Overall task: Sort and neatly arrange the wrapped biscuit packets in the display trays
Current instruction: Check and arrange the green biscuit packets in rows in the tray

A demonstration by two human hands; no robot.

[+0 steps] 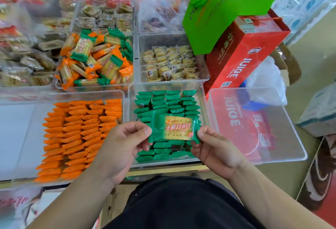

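A person holds 1 green packet (174, 128) with 2 bare hands. The packet is a flat square of shiny, crinkly plastic with zigzag ends, and a see-through window shows a pale biscuit with little holes. The left hand (123, 147) pinches the left end between its thumb and curled fingers. The right hand (216, 148) pinches the right end the same way. The packet hangs stretched between them, face up, just above the green tray (163, 164). This tray is a clear, hard plastic box with smooth walls. Inside it, green packets stand on their edges in 4 neat lines, packed tight; there are too many to count for sure. Just beside it on the left is the orange tray (72, 94), also clear plastic, with shiny orange packets standing in tidy lines in its right part. Behind that one, a third clear tray holds a messy pile (94, 59) of orange and green packets lying every which way. To the right, 1 more clear tray (283, 123) sits on top of a red box. Behind it stands a red juice box (241, 52) made of card, and a bright green paper bag (223, 8) leans on it.
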